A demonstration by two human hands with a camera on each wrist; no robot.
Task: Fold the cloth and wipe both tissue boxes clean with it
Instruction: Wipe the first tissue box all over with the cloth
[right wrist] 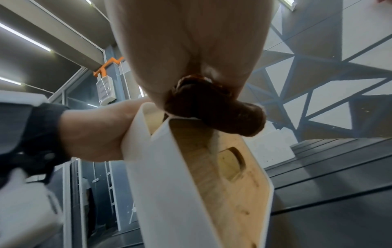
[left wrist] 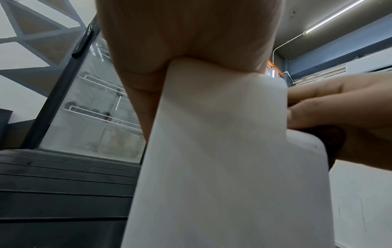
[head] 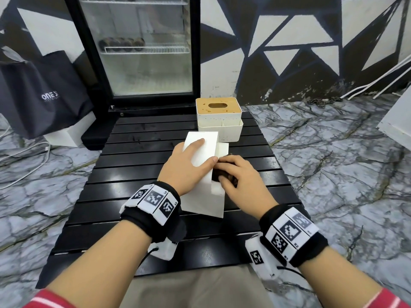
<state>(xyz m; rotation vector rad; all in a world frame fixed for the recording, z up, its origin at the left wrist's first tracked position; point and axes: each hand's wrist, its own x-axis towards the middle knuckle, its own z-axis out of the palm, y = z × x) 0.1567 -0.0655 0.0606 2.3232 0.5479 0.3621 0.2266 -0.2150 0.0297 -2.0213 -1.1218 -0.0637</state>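
Head view: near tissue box [head: 201, 197] at frame centre, tipped on side on bench [head: 133, 174], wooden lid [right wrist: 233, 181] turned toward frame right. Box clasped from above by left hand [head: 189, 161], thumb hooked over edge. Dark brown cloth [right wrist: 212, 109], rolled tight, gripped in curled right hand [head: 242, 181], pressed against lid. Far tissue box [head: 219, 121] upright at upper centre, lid speckled. Risk judged: tipped box shoved sideways if wiping pressure outweighs left grip; roll loosened, fold lost.

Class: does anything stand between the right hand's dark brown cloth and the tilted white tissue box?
Nothing visible: the dark brown cloth in the right hand touches the tilted white tissue box held by the left hand.
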